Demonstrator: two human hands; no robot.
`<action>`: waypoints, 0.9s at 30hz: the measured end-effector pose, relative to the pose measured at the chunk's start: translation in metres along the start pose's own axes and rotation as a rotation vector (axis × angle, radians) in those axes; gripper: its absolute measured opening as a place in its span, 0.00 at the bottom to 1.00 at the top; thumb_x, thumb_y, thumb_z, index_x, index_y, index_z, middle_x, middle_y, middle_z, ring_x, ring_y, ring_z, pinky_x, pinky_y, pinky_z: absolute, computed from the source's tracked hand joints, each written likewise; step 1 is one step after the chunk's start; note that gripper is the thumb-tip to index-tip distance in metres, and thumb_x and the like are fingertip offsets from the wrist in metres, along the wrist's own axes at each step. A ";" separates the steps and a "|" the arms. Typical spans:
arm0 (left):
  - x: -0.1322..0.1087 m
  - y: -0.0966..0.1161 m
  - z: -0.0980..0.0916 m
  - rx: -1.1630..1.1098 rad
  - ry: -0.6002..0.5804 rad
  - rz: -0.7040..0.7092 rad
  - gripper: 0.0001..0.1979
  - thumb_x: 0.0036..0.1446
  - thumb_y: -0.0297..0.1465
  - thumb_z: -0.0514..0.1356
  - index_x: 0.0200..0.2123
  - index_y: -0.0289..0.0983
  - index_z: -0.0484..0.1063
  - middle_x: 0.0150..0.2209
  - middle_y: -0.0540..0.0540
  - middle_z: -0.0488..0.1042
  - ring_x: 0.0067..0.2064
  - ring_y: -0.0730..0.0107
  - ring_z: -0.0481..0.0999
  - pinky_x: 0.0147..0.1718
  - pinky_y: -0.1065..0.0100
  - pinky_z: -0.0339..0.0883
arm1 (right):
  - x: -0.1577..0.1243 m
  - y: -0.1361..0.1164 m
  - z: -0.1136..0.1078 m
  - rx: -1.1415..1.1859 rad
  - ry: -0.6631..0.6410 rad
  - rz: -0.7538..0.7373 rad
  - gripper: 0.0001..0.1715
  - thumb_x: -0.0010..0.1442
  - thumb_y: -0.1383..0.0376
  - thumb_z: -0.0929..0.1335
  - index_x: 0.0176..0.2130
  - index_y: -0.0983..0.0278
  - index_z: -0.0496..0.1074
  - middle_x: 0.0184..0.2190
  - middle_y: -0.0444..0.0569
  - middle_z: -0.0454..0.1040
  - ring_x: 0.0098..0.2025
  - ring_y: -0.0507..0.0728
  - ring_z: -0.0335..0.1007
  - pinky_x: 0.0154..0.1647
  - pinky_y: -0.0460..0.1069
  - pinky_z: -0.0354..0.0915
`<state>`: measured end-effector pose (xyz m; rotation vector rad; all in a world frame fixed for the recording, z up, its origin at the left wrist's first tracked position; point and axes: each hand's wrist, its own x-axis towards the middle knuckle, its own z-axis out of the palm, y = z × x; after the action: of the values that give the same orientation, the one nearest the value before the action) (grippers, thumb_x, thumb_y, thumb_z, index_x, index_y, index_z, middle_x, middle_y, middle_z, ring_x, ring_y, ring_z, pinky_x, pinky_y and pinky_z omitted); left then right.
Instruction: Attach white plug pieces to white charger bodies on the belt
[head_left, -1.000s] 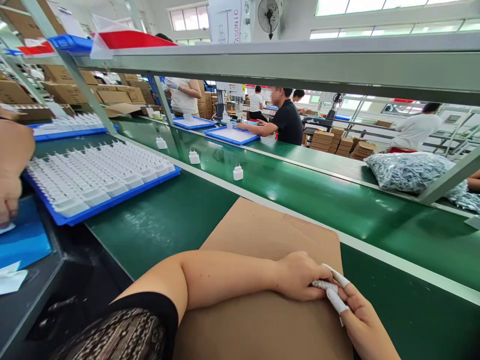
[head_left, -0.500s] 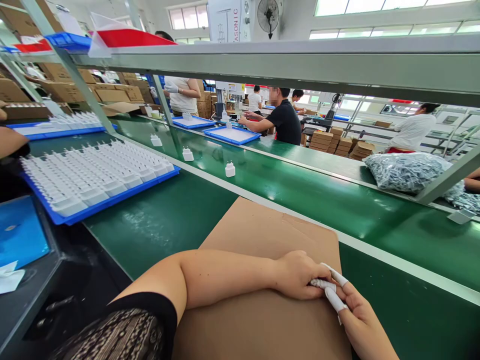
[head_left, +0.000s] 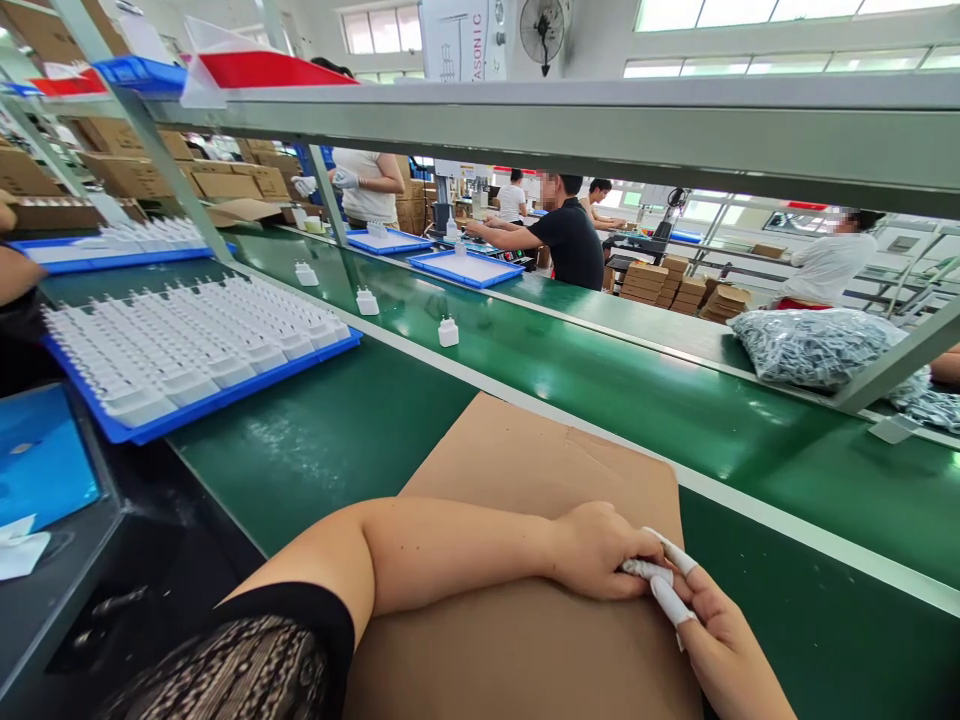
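My left hand (head_left: pixel 596 552) lies on a brown cardboard sheet (head_left: pixel 517 450) with its fingers curled shut around the tip of a white finger cover (head_left: pixel 643 570). That cover sits on a finger of my right hand (head_left: pixel 716 640). My right hand comes in from the lower right with its white-covered fingers stretched out towards the left hand. My left forearm crosses the front of the cardboard. Both hands touch each other and rest on the sheet.
A blue tray (head_left: pixel 225 397) packed with white charger plugs lies to the left. Three single white plugs (head_left: pixel 448 332) stand on the green conveyor belt (head_left: pixel 637 385). A clear bag of parts (head_left: pixel 817 345) is at the right. Another person's arm (head_left: pixel 15 275) shows at the left edge; other workers sit beyond.
The three plugs on the belt have travelled to the left. The other person's hand at the left edge has drawn back. My hands have stayed put.
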<state>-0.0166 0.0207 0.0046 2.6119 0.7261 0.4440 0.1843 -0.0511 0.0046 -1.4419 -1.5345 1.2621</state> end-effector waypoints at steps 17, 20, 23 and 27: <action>-0.001 0.000 0.000 -0.024 -0.009 -0.004 0.15 0.66 0.40 0.62 0.53 0.42 0.71 0.45 0.49 0.83 0.44 0.59 0.84 0.43 0.63 0.70 | 0.000 -0.005 0.001 -0.041 -0.014 -0.010 0.41 0.61 0.41 0.71 0.66 0.55 0.72 0.62 0.54 0.76 0.70 0.69 0.66 0.75 0.65 0.54; -0.002 0.000 -0.001 -0.041 -0.002 0.000 0.15 0.68 0.44 0.61 0.52 0.43 0.71 0.44 0.49 0.83 0.43 0.60 0.84 0.42 0.64 0.69 | 0.000 -0.004 -0.001 -0.054 -0.004 -0.013 0.41 0.60 0.40 0.71 0.66 0.55 0.73 0.63 0.53 0.76 0.69 0.71 0.66 0.74 0.66 0.56; -0.002 0.001 -0.002 -0.044 -0.003 -0.004 0.14 0.70 0.44 0.59 0.52 0.43 0.72 0.44 0.49 0.83 0.43 0.60 0.84 0.42 0.64 0.69 | 0.000 -0.003 -0.002 -0.033 -0.007 -0.020 0.39 0.62 0.40 0.70 0.65 0.54 0.73 0.64 0.53 0.75 0.69 0.70 0.66 0.74 0.66 0.56; -0.002 0.000 -0.001 -0.042 0.007 0.003 0.13 0.70 0.42 0.59 0.52 0.43 0.72 0.44 0.50 0.83 0.43 0.61 0.84 0.41 0.64 0.68 | 0.000 -0.003 -0.001 -0.004 -0.019 -0.029 0.40 0.61 0.38 0.70 0.64 0.54 0.74 0.64 0.53 0.75 0.70 0.69 0.66 0.74 0.65 0.55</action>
<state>-0.0189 0.0195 0.0053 2.5742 0.7071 0.4647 0.1844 -0.0506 0.0078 -1.4085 -1.5658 1.2599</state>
